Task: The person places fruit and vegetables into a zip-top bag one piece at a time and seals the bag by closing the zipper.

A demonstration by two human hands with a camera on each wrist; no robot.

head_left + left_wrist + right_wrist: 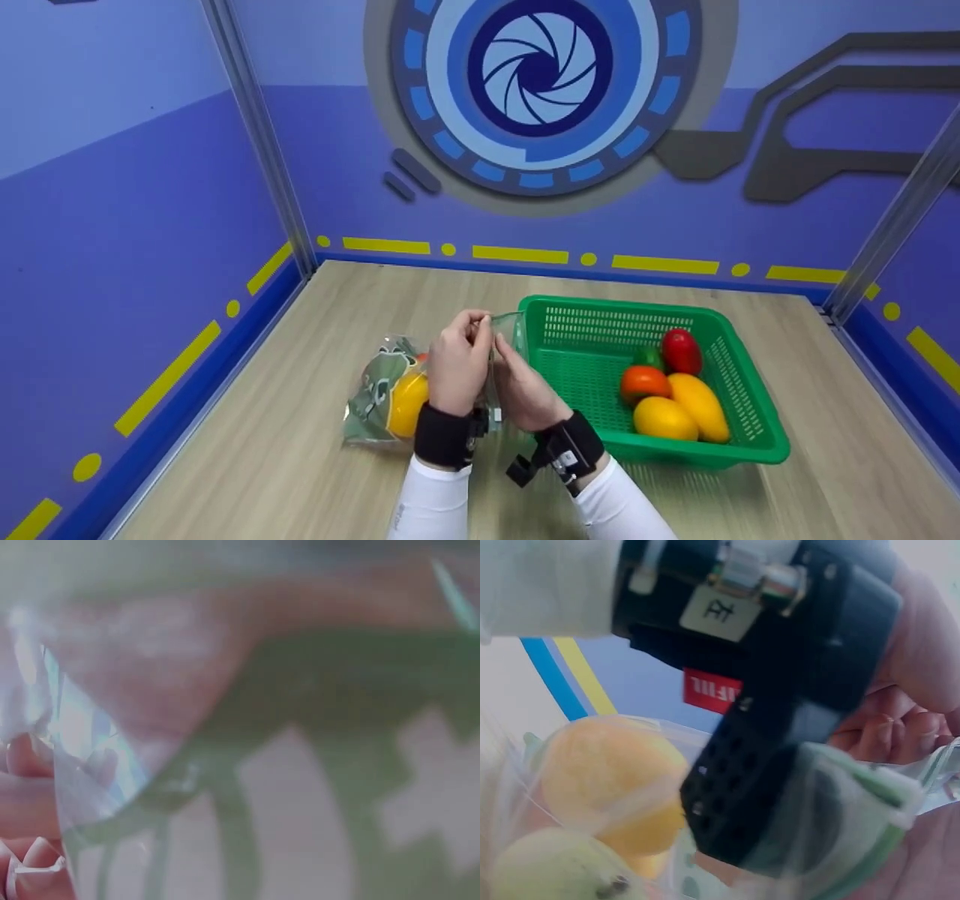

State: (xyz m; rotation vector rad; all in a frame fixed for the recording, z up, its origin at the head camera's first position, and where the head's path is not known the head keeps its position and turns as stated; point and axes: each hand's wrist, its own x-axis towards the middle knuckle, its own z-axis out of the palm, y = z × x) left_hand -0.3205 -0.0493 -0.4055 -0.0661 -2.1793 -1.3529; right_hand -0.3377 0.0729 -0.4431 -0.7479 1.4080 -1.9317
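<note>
A clear zip bag (373, 401) with a green print lies left of the basket. A yellow fruit (407, 405) and some orange-red show through it; in the right wrist view a pale green fruit (562, 870) is also inside. My left hand (457, 367) pinches the bag's upper edge with thumb and fingers. Just to its right, my right hand (529, 394) holds the same edge, its thumb pointing up; its other fingers are largely hidden. Bag film (300, 787) fills most of the left wrist view, blurred.
A green basket (592, 442) stands right of the hands. It holds a red fruit (681, 352), an orange-red tomato (645, 384), two yellow fruits (665, 420) and something green (649, 358). Blue panels (150, 262) enclose the table (262, 450) at the back and sides.
</note>
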